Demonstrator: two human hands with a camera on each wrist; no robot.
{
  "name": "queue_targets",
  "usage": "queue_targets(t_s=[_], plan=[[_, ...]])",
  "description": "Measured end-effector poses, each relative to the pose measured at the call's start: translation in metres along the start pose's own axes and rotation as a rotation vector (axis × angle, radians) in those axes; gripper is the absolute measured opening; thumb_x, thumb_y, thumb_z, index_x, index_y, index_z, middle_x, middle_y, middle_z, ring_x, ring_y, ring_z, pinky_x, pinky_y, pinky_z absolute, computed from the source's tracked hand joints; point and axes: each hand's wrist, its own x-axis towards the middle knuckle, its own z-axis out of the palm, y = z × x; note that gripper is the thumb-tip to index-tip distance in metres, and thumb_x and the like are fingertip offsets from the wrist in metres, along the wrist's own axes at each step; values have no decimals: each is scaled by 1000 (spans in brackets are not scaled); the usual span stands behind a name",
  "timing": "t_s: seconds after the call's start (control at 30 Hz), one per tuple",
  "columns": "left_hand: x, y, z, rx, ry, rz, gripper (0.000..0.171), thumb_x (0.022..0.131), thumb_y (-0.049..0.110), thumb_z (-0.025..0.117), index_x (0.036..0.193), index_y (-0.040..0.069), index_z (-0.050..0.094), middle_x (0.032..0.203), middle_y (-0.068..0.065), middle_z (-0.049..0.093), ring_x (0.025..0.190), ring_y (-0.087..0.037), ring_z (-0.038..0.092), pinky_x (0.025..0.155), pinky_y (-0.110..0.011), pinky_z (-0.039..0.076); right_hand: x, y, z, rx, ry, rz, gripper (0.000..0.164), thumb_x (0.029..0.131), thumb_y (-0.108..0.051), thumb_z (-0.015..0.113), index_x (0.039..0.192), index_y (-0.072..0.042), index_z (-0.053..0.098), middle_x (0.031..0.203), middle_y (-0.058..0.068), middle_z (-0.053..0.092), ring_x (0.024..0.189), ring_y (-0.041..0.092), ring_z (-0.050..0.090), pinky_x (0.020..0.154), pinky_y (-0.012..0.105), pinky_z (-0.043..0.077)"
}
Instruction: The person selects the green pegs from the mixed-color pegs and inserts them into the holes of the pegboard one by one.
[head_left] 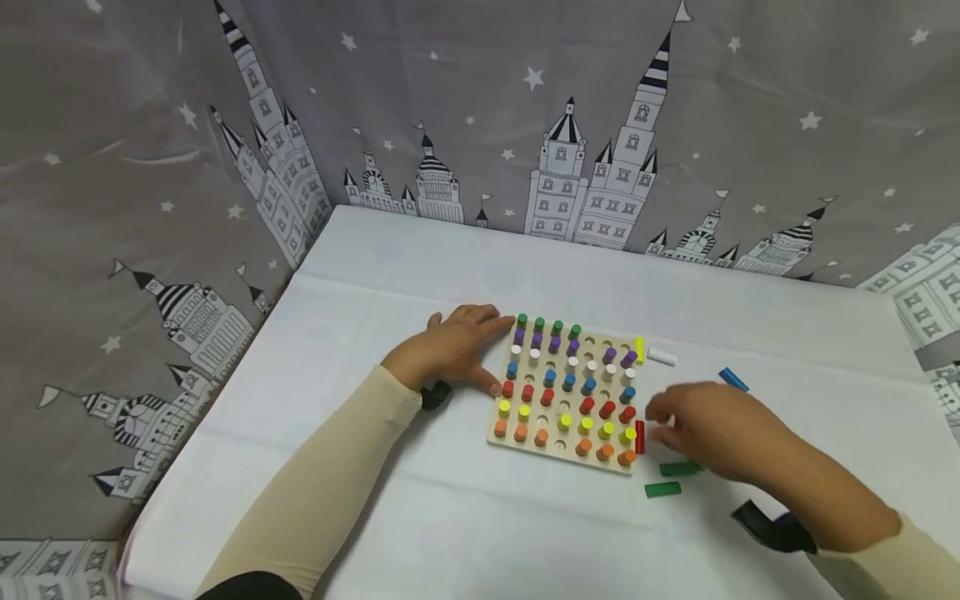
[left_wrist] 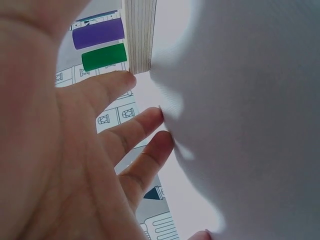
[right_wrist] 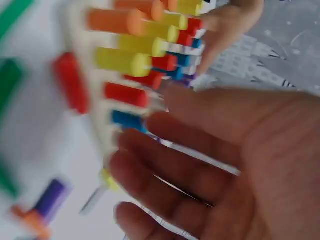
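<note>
A pale wooden pegboard (head_left: pixel 570 454) stands on the white cloth, with rows of green, purple, white, blue, red, yellow and orange pegs and several bare holes. My left hand (head_left: pixel 461 346) spreads along its left edge, thumb and index fingertip right at the wood. In the left wrist view that index fingertip meets the board corner beside a green peg (left_wrist: pixel 104 57). Loosely bent, my right hand (head_left: pixel 712 425) hovers off the board's right edge, nothing visible in its fingers. Nearest it lies a loose red peg (head_left: pixel 640 437) against that edge.
Two green pegs (head_left: pixel 663 489) lie in front of the right hand. Beyond it are a blue peg (head_left: pixel 733 379), a white peg (head_left: pixel 662 357) and a yellow peg (head_left: pixel 640 350). The right wrist view also shows loose purple (right_wrist: pixel 51 200) and orange pegs (right_wrist: pixel 37 222). A grey castle-print curtain (head_left: pixel 465 75) hangs behind.
</note>
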Motion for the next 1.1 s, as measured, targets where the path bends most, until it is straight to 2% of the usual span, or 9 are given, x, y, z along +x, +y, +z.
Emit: queue_targets(t_s=[0.1,0.17,0.23,0.47,0.57,0.73,0.8,0.97,1.1], plan=[[-1,0,-1,13,-3,0,119,73,68,88,168,33,26,173,-3,29,162,-32,22,124,-76,20,-20,7,19,28,-112,1,30,80,-29,93,107,-29,80,104,-10,75,96,13,69,82,41,64],[-1,0,-1,26,1,-3,119,73,68,87,168,33,27,173,-3,30,162,-32,23,123,-76,22,-26,8,32,31,-130,-18,34,77,-31,95,107,-33,79,106,-13,73,100,11,68,87,41,64],[-2,-1,-2,38,5,-6,119,73,69,87,168,33,26,172,-2,30,162,-32,24,122,-76,23,-28,7,43,55,-129,-17,34,77,-31,94,107,-35,78,105,-16,71,98,7,66,89,39,64],[-2,-4,-3,27,3,-6,118,74,69,86,169,33,26,173,-3,29,162,-32,23,122,-77,22,-24,5,59,47,-21,-64,23,85,-25,88,104,-32,78,98,-19,70,91,4,64,86,37,62],[0,-4,-1,24,2,-2,118,74,71,85,169,33,26,173,-3,29,162,-32,23,123,-76,21,-19,9,54,58,43,-29,23,88,-25,85,109,-29,78,100,-15,72,89,6,64,83,39,62],[1,-5,0,37,5,0,119,73,71,85,169,33,26,173,-2,30,162,-31,23,122,-76,23,1,25,42,170,169,61,27,90,-20,81,116,-18,76,96,-6,73,85,12,62,77,40,59],[0,-4,0,34,4,-1,119,73,71,86,169,33,26,172,-2,30,162,-31,23,122,-76,23,11,32,40,200,191,96,28,92,-20,81,118,-14,75,93,-4,73,84,14,62,75,39,60],[0,-1,-1,18,4,7,118,73,70,86,168,33,26,173,-3,29,162,-32,22,123,-77,21,28,37,43,212,203,146,28,93,-20,80,118,-10,73,97,3,75,87,19,64,80,44,62],[1,0,0,28,3,5,119,73,70,86,169,33,25,173,-3,29,162,-31,22,123,-76,22,33,35,45,232,236,159,27,95,-13,77,121,-8,71,111,11,76,100,30,71,91,54,62]])
